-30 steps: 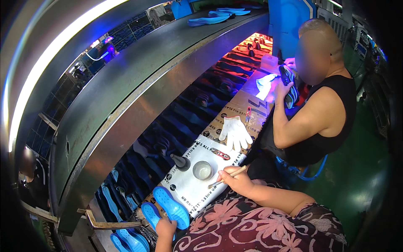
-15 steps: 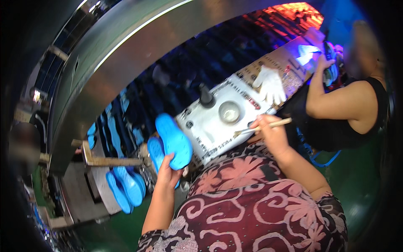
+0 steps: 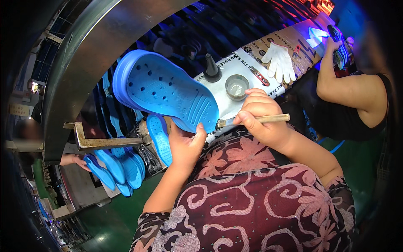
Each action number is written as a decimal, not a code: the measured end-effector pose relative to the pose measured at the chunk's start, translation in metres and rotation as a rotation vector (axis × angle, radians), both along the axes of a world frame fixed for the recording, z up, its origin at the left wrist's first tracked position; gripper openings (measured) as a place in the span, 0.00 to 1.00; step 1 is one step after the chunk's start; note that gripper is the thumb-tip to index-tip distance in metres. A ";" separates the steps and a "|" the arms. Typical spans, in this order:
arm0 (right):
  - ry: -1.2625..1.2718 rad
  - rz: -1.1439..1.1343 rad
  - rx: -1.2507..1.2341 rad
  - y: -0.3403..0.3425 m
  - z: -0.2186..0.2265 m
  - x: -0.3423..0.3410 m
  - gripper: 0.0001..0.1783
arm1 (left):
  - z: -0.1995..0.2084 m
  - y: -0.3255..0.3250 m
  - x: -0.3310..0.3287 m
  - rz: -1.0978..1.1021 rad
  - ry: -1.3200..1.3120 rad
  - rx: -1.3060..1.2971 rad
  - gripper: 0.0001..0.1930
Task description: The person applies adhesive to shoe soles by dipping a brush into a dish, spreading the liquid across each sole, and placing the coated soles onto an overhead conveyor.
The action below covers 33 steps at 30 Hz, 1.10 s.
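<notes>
Blue clog [image 3: 168, 90] gripped by left hand [image 3: 187, 145]; right hand [image 3: 262, 117] pinches brush [image 3: 252, 120].

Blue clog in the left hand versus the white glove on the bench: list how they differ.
The blue clog is held up in the left hand; the white glove lies flat on the bench, untouched. The blue clog is stiff, moulded and dotted with holes; the white glove is limp fabric with spread fingers. The blue clog looks larger here.

Your blue clog [image 3: 168, 94] looks like matt moulded foam, its sole ribbed and dotted with holes. Your brush [image 3: 256, 120] has a bare wooden handle. The glove [image 3: 279, 62] is white knitted cloth; the small bowl [image 3: 236, 87] is dull metal.
</notes>
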State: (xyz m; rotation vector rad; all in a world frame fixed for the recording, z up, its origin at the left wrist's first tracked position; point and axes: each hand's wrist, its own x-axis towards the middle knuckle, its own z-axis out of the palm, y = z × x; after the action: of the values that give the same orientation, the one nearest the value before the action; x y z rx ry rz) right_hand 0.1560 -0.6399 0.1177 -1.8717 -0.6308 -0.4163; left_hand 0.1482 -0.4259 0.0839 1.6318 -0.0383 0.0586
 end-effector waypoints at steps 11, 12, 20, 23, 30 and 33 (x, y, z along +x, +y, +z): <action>-0.044 -0.104 -0.140 -0.006 -0.004 -0.001 0.12 | 0.000 -0.002 0.002 -0.008 -0.131 0.059 0.23; -0.038 -0.102 -0.127 -0.007 -0.004 -0.001 0.12 | 0.000 -0.003 0.002 -0.010 -0.127 0.042 0.23; -0.071 -0.063 -0.165 0.000 -0.007 0.003 0.10 | 0.003 -0.006 0.002 -0.031 -0.121 0.043 0.24; -0.074 -0.103 -0.158 -0.006 -0.008 0.001 0.10 | 0.002 -0.005 0.001 -0.018 -0.131 0.049 0.23; -0.073 -0.030 -0.179 -0.003 -0.005 -0.002 0.10 | -0.001 -0.010 -0.001 0.011 -0.174 0.087 0.21; -0.078 -0.016 -0.204 -0.003 -0.009 -0.003 0.10 | -0.005 -0.008 0.000 0.020 -0.251 0.157 0.20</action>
State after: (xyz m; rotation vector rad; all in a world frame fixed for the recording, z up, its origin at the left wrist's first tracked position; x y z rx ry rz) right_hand 0.1535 -0.6426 0.1083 -2.0626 -0.7335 -0.4509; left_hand 0.1487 -0.4343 0.0791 1.7738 -0.2235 0.2817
